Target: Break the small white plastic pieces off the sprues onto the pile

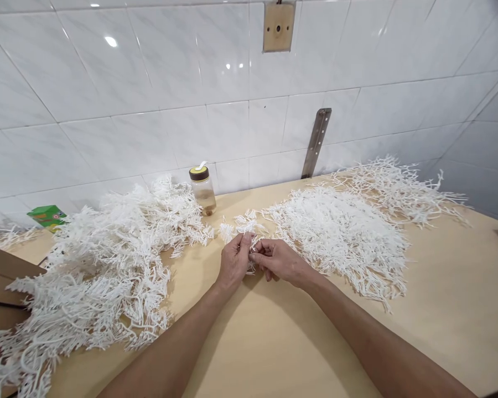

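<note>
My left hand (233, 260) and my right hand (279, 260) meet at the middle of a pale wooden table (274, 342). Both pinch the same small white plastic piece with thin prongs (249, 250), fingers closed on it. Just beyond the fingers lie a few loose white pieces (243, 224). A big heap of tangled white plastic pieces (103, 265) fills the table's left side. A flatter pile of white plastic pieces (340, 232) spreads to the right of my right hand.
A small clear bottle with a brown cap (203, 190) stands by the white tiled wall (149, 99). A green carton (47, 215) sits far left. A metal bracket (316, 141) leans on the wall. Brown cardboard (0, 287) lies at the left edge.
</note>
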Action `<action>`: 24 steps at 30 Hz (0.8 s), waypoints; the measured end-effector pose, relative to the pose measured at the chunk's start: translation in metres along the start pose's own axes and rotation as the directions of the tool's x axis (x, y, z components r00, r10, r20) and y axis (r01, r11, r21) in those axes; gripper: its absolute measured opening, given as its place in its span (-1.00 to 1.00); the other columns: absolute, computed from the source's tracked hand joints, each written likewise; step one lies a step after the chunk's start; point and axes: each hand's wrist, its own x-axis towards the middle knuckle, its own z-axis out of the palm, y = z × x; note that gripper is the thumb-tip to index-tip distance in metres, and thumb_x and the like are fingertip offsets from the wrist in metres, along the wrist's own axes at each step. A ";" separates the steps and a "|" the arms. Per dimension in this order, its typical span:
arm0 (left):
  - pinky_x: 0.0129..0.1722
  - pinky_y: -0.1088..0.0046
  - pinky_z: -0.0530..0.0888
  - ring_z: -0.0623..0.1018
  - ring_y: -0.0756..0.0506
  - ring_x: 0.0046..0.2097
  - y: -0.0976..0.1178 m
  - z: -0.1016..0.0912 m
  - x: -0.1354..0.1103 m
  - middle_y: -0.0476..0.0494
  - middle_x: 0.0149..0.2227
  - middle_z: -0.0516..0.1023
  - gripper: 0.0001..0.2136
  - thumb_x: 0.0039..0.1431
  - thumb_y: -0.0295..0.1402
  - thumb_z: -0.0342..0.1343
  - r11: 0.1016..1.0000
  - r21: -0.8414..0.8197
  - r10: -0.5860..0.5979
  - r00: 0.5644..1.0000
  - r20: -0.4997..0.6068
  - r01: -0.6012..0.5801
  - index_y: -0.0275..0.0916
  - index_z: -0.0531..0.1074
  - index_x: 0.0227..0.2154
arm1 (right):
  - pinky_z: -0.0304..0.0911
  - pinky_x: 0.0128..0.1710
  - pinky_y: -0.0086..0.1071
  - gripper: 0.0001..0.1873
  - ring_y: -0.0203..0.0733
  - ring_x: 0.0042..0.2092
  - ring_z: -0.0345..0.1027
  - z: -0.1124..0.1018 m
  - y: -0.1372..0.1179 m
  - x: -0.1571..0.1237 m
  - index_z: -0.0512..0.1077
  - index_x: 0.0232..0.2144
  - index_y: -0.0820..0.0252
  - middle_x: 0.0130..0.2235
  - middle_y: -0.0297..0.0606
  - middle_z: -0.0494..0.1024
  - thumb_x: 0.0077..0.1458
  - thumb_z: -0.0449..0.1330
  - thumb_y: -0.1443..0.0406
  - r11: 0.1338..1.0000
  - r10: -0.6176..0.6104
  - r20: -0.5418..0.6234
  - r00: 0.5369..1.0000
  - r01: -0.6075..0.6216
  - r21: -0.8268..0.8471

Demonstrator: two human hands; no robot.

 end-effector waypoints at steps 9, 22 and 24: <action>-0.48 0.51 0.35 0.41 0.00 -0.51 -0.002 0.002 0.001 0.00 -0.53 0.45 -0.55 0.13 0.00 0.11 0.996 -0.078 -0.033 0.999 0.003 0.033 -0.26 0.46 -0.10 | 0.22 -0.67 -0.48 -0.68 -0.33 -0.64 0.34 -0.008 0.003 -0.002 0.41 -0.40 0.15 -0.54 -0.40 0.43 0.10 0.17 0.02 0.990 -0.022 -0.177 0.984 -0.003 -0.144; -0.51 0.55 0.25 0.34 0.06 -0.53 -0.009 -0.001 0.002 0.09 -0.54 0.37 -0.69 0.00 -0.17 0.25 1.000 -0.015 -0.018 0.995 0.102 0.020 -0.23 0.30 -0.31 | 0.29 -0.54 -0.38 -0.80 -0.27 -0.63 0.35 -0.013 0.005 -0.001 0.45 -0.41 0.10 -0.56 -0.38 0.49 0.13 0.13 0.15 0.947 -0.121 -0.319 0.940 0.013 -0.320; -0.51 0.54 0.26 0.34 0.05 -0.53 -0.009 -0.001 0.002 0.10 -0.55 0.36 -0.71 0.00 -0.20 0.23 0.999 0.032 -0.033 0.995 0.098 0.030 -0.23 0.31 -0.30 | 0.29 -0.52 -0.38 -0.80 -0.29 -0.64 0.34 -0.014 0.004 -0.002 0.46 -0.40 0.10 -0.53 -0.38 0.51 0.13 0.12 0.16 0.930 -0.137 -0.313 0.940 0.014 -0.367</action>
